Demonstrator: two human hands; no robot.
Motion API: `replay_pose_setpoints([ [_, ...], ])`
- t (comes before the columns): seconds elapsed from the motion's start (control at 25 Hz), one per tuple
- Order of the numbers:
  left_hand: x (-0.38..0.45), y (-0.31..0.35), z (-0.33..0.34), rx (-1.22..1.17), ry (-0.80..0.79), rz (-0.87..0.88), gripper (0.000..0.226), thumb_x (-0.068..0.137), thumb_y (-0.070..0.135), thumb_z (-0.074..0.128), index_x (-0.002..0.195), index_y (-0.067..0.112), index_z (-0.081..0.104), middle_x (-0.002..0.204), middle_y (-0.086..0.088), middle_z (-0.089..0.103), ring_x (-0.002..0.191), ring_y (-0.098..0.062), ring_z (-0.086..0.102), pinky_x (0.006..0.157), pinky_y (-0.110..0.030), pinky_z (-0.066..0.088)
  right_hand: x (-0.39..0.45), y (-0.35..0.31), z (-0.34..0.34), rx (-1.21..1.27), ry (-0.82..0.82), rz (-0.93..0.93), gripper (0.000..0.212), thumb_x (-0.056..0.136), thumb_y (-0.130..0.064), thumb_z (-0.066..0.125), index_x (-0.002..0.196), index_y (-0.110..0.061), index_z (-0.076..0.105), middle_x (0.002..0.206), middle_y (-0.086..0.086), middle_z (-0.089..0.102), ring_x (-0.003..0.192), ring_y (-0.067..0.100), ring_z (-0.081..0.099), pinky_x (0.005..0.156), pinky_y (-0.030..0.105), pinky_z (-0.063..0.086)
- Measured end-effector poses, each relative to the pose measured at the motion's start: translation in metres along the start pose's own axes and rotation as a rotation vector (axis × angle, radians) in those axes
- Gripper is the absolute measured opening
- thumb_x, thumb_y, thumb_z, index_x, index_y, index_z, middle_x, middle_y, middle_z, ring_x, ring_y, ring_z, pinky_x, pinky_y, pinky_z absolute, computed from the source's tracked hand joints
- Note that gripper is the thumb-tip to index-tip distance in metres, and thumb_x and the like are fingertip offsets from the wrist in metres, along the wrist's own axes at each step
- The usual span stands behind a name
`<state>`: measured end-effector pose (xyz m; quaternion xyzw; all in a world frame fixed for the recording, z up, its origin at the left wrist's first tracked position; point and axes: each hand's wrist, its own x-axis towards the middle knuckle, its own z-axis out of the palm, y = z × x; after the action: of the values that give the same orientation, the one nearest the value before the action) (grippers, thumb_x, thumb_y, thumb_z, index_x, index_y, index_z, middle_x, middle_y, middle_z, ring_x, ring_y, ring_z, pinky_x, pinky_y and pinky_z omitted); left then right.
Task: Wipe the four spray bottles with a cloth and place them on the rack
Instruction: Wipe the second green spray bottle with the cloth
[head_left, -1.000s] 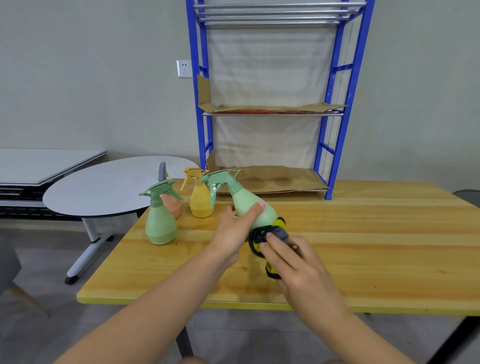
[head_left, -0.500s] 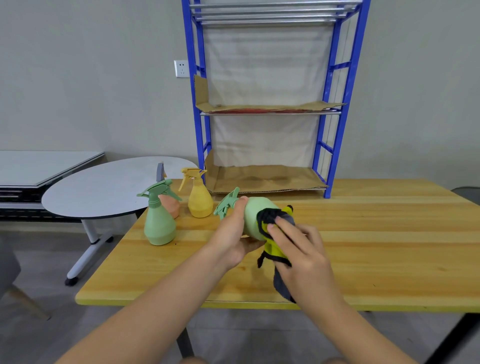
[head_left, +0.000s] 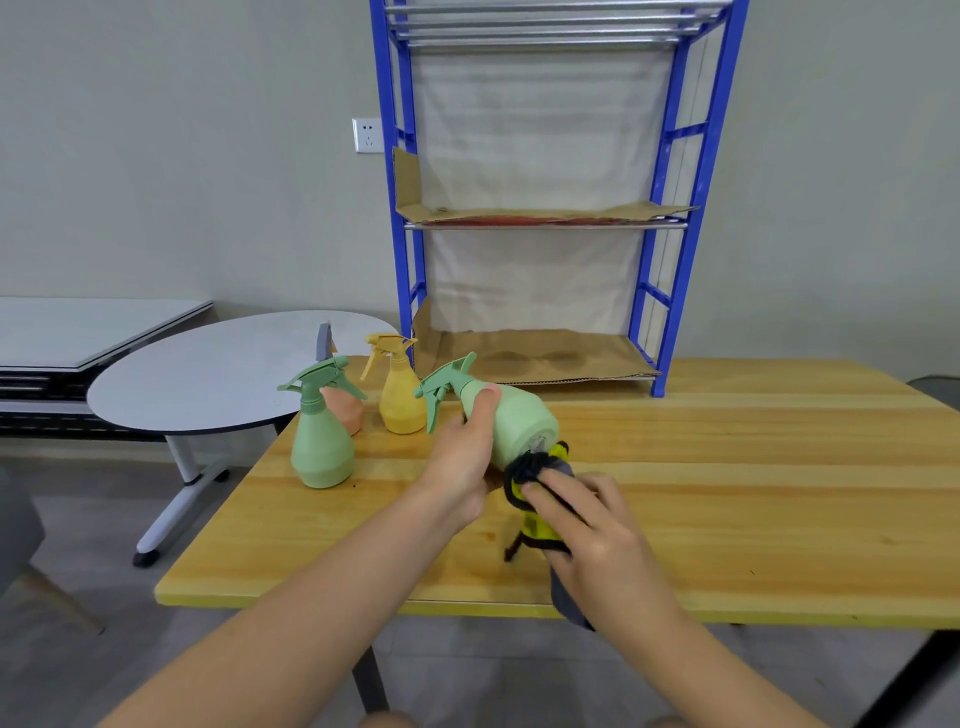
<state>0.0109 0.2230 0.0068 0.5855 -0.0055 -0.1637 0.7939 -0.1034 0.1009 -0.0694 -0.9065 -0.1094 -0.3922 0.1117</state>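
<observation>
I see my left hand (head_left: 462, 457) wrapped around a light green spray bottle (head_left: 511, 415), thumb laid along its neck and the other fingers curled under its body. The bottle is held above the wooden counter (head_left: 727, 467), tipped over so its trigger head points up and to the left and its base faces down toward me. My right hand (head_left: 597, 535) grips a yellow and grey cloth with black trim (head_left: 535, 499), its fingers (head_left: 550, 496) curled over the bunched fabric and pressing it against the bottle's base. The loose grey end of the cloth hangs down past the near edge of the counter.

3 other bottles stand upright on the counter to the left of the held one. A second green spray bottle (head_left: 319, 431) is nearest me. An orange bottle (head_left: 345, 410) with a grey head stands just behind it, partly hidden. A yellow spray bottle (head_left: 399, 389) stands to the right of those 2, close to the rack's left post.

The blue rack (head_left: 675, 218) stands at the far side of the counter against the wall. Cardboard sheets (head_left: 540, 358) line its lower 2 shelves. A round grey side table (head_left: 208, 374) sits beyond the counter's left end.
</observation>
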Motion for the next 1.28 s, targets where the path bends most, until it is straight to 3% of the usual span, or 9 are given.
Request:
replay_pose_setpoints([
  [0.16,0.004,-0.003,-0.007,0.097,-0.006,0.082,0.041,0.096,0.05,0.057,0.124,0.02,0.06,0.114,-0.006,0.074,0.1,-0.025,0.073,0.081,-0.048,0.063,0.012,0.027,-0.005,0.05,0.102,0.186,0.07,0.055,0.005,0.089,0.121,-0.012,0.069,0.127,-0.001,0.063,0.101,0.02,0.05,0.094,0.024,0.045],
  [0.24,0.009,-0.006,-0.006,0.075,0.031,0.1,0.044,0.095,0.051,0.058,0.125,0.02,0.059,0.115,-0.007,0.074,0.101,-0.026,0.073,0.083,-0.051,0.062,0.024,0.016,-0.006,0.076,0.145,0.17,0.067,0.06,0.006,0.085,0.122,-0.01,0.069,0.128,0.001,0.063,0.102,0.023,0.051,0.096,0.023,0.043],
  [0.44,0.012,-0.001,-0.009,0.053,0.035,0.119,0.043,0.097,0.049,0.057,0.127,0.018,0.055,0.116,-0.006,0.072,0.104,-0.025,0.072,0.089,-0.051,0.06,0.01,0.002,0.008,0.078,-0.057,0.006,0.074,0.055,0.002,0.087,0.124,-0.017,0.067,0.13,-0.006,0.061,0.105,0.019,0.048,0.089,0.029,0.053],
  [0.64,0.017,-0.006,-0.04,0.474,0.077,0.34,0.06,0.092,0.051,0.065,0.141,0.027,0.04,0.121,0.001,0.064,0.107,-0.017,0.065,0.089,-0.039,0.057,0.021,0.031,-0.003,0.062,-0.164,0.192,0.072,0.066,0.003,0.082,0.132,-0.02,0.062,0.139,-0.01,0.056,0.11,0.016,0.045,0.097,0.031,0.049],
  [0.76,0.032,-0.02,-0.066,0.739,0.119,0.383,0.074,0.088,0.045,0.072,0.146,0.022,0.032,0.117,0.002,0.062,0.106,-0.022,0.064,0.086,-0.038,0.055,0.032,0.058,-0.024,0.005,-0.251,0.296,0.063,0.082,-0.003,0.071,0.14,-0.024,0.055,0.145,-0.01,0.049,0.125,0.02,0.041,0.106,0.028,0.038],
  [0.88,0.046,-0.034,-0.089,0.909,0.16,0.372,0.081,0.084,0.046,0.075,0.147,0.02,0.031,0.13,-0.006,0.059,0.115,-0.026,0.061,0.093,-0.044,0.055,0.037,0.093,-0.04,-0.064,-0.375,0.424,0.058,0.088,-0.007,0.065,0.142,-0.024,0.052,0.147,-0.005,0.048,0.132,0.022,0.04,0.109,0.034,0.041],
  [1.0,0.053,-0.044,-0.092,0.945,0.15,0.38,0.082,0.085,0.046,0.075,0.147,0.018,0.031,0.138,-0.008,0.056,0.122,-0.028,0.057,0.098,-0.049,0.053,0.033,0.126,-0.057,-0.134,-0.459,0.593,0.055,0.09,-0.008,0.064,0.142,-0.02,0.052,0.141,0.004,0.052,0.124,0.026,0.05,0.098,0.033,0.049],
  [1.16,0.054,-0.053,-0.069,0.948,0.088,0.41,0.081,0.084,0.048,0.076,0.146,0.02,0.033,0.137,-0.005,0.055,0.122,-0.027,0.057,0.097,-0.05,0.053,0.006,0.169,-0.085,-0.205,-0.427,0.787,0.053,0.092,-0.01,0.062,0.143,-0.015,0.05,0.136,0.013,0.052,0.105,0.03,0.06,0.083,0.034,0.052],
  [1.28,0.057,-0.062,-0.048,0.926,0.046,0.41,0.081,0.084,0.046,0.077,0.146,0.02,0.033,0.138,-0.006,0.054,0.122,-0.028,0.057,0.099,-0.05,0.052,-0.022,0.186,-0.095,-0.182,-0.517,0.87,0.058,0.101,-0.025,0.051,0.154,-0.016,0.03,0.146,0.015,0.044,0.104,0.031,0.06,0.082,0.035,0.051],
])
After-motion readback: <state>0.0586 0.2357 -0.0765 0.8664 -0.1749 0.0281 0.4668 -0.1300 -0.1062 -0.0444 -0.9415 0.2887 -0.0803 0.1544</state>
